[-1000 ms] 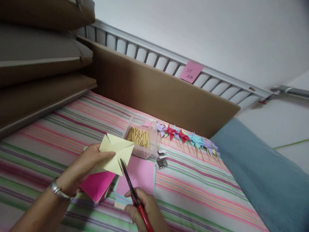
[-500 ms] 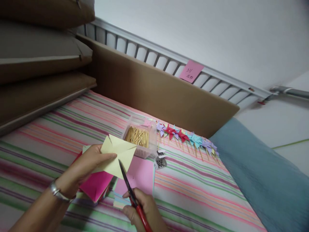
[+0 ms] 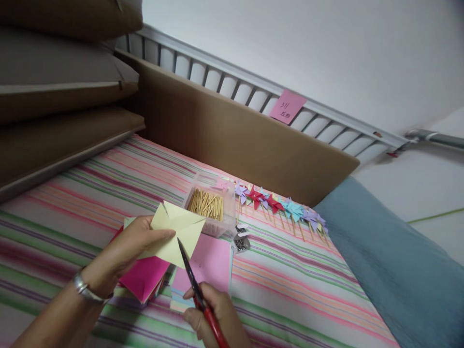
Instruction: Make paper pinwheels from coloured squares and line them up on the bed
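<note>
My left hand [image 3: 125, 251] pinches a pale yellow paper square [image 3: 177, 233] with cuts running in from its corners, holding it above the striped cloth. My right hand [image 3: 217, 316] grips red-handled scissors [image 3: 197, 292]; their dark blades point up and touch the paper's lower edge near its middle. Under the paper lie a magenta folded sheet [image 3: 145, 278] and a pink sheet [image 3: 208, 263].
A clear box of wooden sticks [image 3: 210, 205] stands just behind the paper. A small container of metal pins [image 3: 241, 241] sits beside it. A row of finished paper pinwheels [image 3: 281, 208] lies to the right. Brown cushions [image 3: 58, 87] and a cardboard panel [image 3: 235, 135] border the striped surface.
The scissors' tips have crept slightly up and left toward the paper's centre. The left hand and the paper have stayed almost still.
</note>
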The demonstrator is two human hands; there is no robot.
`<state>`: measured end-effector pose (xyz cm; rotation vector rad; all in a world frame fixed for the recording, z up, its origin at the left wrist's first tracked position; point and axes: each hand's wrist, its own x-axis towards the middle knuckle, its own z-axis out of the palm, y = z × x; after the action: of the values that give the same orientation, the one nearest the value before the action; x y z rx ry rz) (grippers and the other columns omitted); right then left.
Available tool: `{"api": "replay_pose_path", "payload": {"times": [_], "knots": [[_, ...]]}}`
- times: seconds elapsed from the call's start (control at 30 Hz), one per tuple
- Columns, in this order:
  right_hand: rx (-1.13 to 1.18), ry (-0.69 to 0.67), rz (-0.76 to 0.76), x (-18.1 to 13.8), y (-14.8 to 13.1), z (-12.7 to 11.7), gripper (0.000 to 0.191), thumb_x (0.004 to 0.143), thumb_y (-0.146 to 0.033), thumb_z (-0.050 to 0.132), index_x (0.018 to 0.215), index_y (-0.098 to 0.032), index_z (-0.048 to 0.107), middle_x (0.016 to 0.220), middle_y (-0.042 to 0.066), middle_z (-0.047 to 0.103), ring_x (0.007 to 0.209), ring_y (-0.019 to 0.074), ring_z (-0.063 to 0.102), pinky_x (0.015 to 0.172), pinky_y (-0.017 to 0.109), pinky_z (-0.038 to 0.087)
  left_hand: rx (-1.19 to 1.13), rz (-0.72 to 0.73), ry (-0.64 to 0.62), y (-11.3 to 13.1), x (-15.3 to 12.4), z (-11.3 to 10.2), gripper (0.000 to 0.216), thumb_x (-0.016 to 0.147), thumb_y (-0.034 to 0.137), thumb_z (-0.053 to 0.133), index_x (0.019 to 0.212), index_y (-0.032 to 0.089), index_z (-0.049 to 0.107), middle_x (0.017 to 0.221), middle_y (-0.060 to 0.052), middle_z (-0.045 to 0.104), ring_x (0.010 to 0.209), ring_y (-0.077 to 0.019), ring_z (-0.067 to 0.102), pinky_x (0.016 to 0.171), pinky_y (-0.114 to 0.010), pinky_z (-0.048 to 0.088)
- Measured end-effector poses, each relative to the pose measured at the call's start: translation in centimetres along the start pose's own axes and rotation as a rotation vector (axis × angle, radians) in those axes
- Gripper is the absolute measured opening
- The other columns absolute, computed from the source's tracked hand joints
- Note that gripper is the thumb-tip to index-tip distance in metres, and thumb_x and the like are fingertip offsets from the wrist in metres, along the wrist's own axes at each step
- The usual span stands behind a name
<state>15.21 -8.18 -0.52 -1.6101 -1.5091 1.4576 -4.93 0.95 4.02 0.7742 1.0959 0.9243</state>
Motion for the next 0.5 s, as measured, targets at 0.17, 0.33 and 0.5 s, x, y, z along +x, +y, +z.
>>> {"api": "replay_pose_path", "payload": {"times": [0.17,0.33,0.5], "knots": [[-0.013,0.018,-0.001,-0.03,0.12,0.03,0.026,0.072,-0.032,0.066,0.094,-0.018,0.066,0.060,-0.006,0.037,0.052,0.0099,0.038,0.050,0.021,0.031,-0.006,0.007,-0.012,-0.19,0.22,-0.24,0.029,0.056,0.027,0.080,0.075,0.008,0.072,0.071,-0.011,0.075,0.059,-0.0235,0.067,0.057,-0.029,0.049],[-0.004,0.027,-0.009,0.01,0.22,0.09,0.025,0.072,-0.033,0.066,0.093,-0.019,0.067,0.062,-0.005,0.039,0.054,0.0107,0.039,0.050,0.021,0.033,-0.005,0.010,-0.059,-0.53,0.30,-0.55,0.028,0.059,0.029,0.078,0.078,0.008,0.072,0.073,-0.013,0.076,0.064,-0.0269,0.069,0.061,-0.032,0.050],[-0.062,0.070,-0.005,-0.13,0.10,0.17,0.026,0.070,-0.032,0.067,0.093,-0.020,0.069,0.068,-0.003,0.045,0.055,0.0114,0.043,0.053,0.022,0.035,-0.026,0.019,-0.040,-0.70,0.25,-0.69,0.030,0.059,0.029,0.078,0.081,0.009,0.072,0.074,-0.012,0.076,0.062,-0.0252,0.068,0.058,-0.030,0.050]]}}
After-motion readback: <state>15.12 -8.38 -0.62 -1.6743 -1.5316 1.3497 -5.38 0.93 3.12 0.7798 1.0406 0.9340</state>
